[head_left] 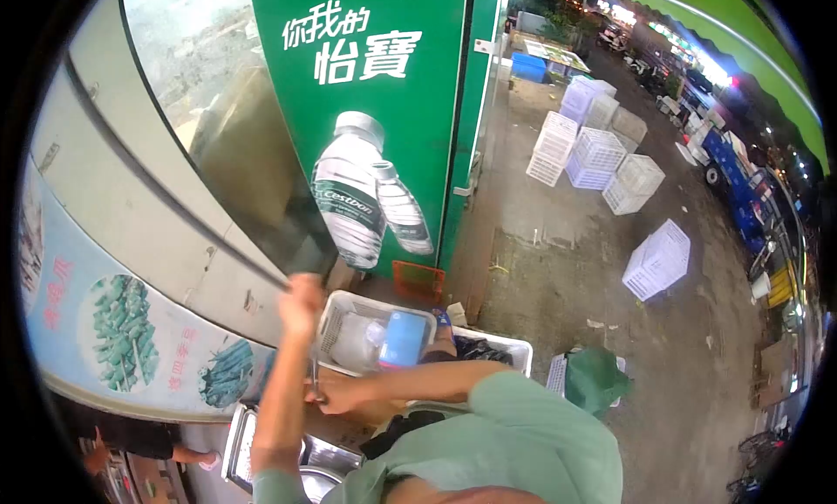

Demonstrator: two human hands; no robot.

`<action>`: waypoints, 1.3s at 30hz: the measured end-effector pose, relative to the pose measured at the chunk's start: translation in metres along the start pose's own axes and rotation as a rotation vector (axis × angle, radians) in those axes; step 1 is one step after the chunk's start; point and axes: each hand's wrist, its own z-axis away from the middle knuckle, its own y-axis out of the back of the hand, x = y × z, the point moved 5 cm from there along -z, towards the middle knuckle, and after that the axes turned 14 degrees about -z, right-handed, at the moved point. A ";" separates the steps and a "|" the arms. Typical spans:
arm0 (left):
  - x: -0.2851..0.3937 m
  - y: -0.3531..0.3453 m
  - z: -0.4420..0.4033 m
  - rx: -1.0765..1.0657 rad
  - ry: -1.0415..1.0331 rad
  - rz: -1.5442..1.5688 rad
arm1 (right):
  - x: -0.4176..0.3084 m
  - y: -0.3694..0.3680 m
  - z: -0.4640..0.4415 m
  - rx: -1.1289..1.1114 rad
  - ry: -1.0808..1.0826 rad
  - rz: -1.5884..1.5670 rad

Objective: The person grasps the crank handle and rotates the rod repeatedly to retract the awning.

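Note:
My left hand (301, 302) is raised and closed around a long thin dark pole (187, 206), which slants up to the left across the pale panels. Lower down, my right hand (333, 392) is closed on a short grey metal length (316, 371); it looks like the lower part of the same pole, but my left forearm hides the join. Just beyond my hands stands a white plastic basket (330, 325) with clear plastic bags (356, 343) and a blue box (403, 338) in it. Behind it rises a green cabinet (436, 33) printed with water bottles.
A sign with vegetable pictures (179, 334) curves along the left. Metal trays (331, 454) lie below my arms. Another person's leg (190, 454) shows at bottom left. Several white crates (597, 160) stand on the pavement, a lone crate (658, 260) nearer. A green bag (597, 380) is at my right.

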 end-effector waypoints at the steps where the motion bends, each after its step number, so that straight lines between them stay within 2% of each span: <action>1: 0.030 -0.052 0.030 -0.080 0.007 -0.039 | 0.005 0.020 -0.014 0.045 0.020 0.003; 2: -0.013 -0.046 0.054 0.089 -0.394 -0.356 | 0.017 0.055 -0.026 0.113 -0.004 0.069; 4: -0.036 -0.025 0.090 -0.108 -0.455 -0.394 | 0.040 0.145 -0.032 0.248 -0.244 0.351; 5: -0.002 -0.005 0.096 -0.461 -0.118 -0.096 | 0.035 0.190 -0.026 0.327 -0.294 0.506; 7: 0.022 0.050 0.058 -0.170 -0.066 0.171 | 0.038 0.226 0.008 0.693 0.064 0.784; 9: 0.005 0.095 0.021 -0.037 0.071 0.285 | 0.080 0.176 0.024 0.764 -0.064 0.454; 11: -0.039 0.110 -0.021 0.487 0.087 0.268 | 0.051 0.099 0.027 0.354 -0.130 -0.166; 12: -0.042 0.099 -0.036 0.496 0.156 -0.117 | 0.007 0.061 0.025 0.326 -0.072 -0.156; 13: -0.008 0.039 -0.027 0.311 0.165 -0.376 | 0.007 0.057 0.019 0.331 -0.076 -0.157; 14: -0.042 -0.004 -0.010 -0.005 0.153 -0.507 | 0.004 0.059 0.013 0.299 0.037 -0.130; 15: -0.110 -0.056 0.018 -0.279 0.199 0.258 | 0.005 0.066 0.005 0.256 0.150 -0.100; 16: -0.061 -0.068 0.068 -0.352 0.033 0.093 | 0.009 0.074 -0.005 0.218 0.265 -0.077; 17: -0.021 -0.056 0.101 -0.429 0.004 -0.053 | 0.057 0.098 -0.021 0.100 0.130 -0.010; 18: -0.011 -0.032 0.117 -0.448 0.074 -0.021 | 0.104 0.122 -0.036 -0.026 0.003 0.072; 19: -0.004 0.003 0.116 -0.381 0.130 0.066 | 0.052 0.182 -0.018 0.268 -0.121 0.336; 20: 0.016 0.030 0.096 -0.241 0.049 0.375 | 0.063 0.181 -0.012 0.291 -0.126 0.342; 21: 0.026 0.063 0.076 -0.132 -0.034 0.360 | 0.099 0.171 -0.004 0.367 -0.183 0.084; 22: 0.010 0.093 0.064 0.067 0.121 0.414 | 0.133 0.149 0.009 0.436 -0.238 -0.183; 23: 0.020 0.101 0.053 0.153 0.017 0.317 | 0.099 0.120 0.016 0.395 -0.183 -0.202; 24: 0.000 0.119 0.030 0.375 0.023 0.286 | 0.061 0.091 0.023 0.352 -0.129 -0.224; 25: -0.022 0.122 0.000 0.449 0.084 0.040 | 0.021 0.062 0.030 0.308 -0.076 -0.247; 26: -0.029 0.114 -0.021 0.519 0.156 -0.210 | 0.006 0.008 0.019 -0.034 -0.162 -0.375; 27: -0.035 0.068 -0.021 0.363 0.023 -0.339 | -0.001 -0.018 0.004 -0.156 -0.098 -0.319; 28: -0.027 -0.001 -0.008 0.214 -0.119 -0.451 | -0.001 -0.004 -0.006 -0.147 -0.020 -0.247; 29: -0.031 -0.051 0.031 0.072 0.020 -0.072 | 0.005 0.033 -0.012 -0.090 0.026 -0.174; 31: -0.004 -0.043 0.078 -0.181 -0.013 0.006 | 0.006 0.125 -0.023 0.113 0.217 0.099; 32: 0.010 -0.038 0.102 -0.307 -0.023 0.042 | -0.009 0.170 -0.015 0.312 0.526 0.350; 33: 0.006 -0.003 0.097 -0.185 0.019 0.015 | 0.058 0.199 -0.020 0.489 0.200 0.467; 34: 0.014 0.022 0.085 -0.127 -0.047 0.210 | 0.050 0.198 -0.008 0.484 0.193 0.477; 35: 0.007 0.050 0.072 -0.056 0.062 0.315 | 0.045 0.196 0.011 0.500 -0.100 0.339; 36: -0.001 0.074 0.058 -0.033 0.058 0.232 | 0.050 0.193 0.024 0.508 -0.384 0.201; 38: 0.004 0.096 0.027 0.295 -0.028 0.248 | 0.042 0.136 0.045 0.332 -0.592 -0.208; 39: -0.012 0.103 0.001 0.443 0.014 0.103 | 0.087 0.088 0.047 0.181 -0.431 -0.120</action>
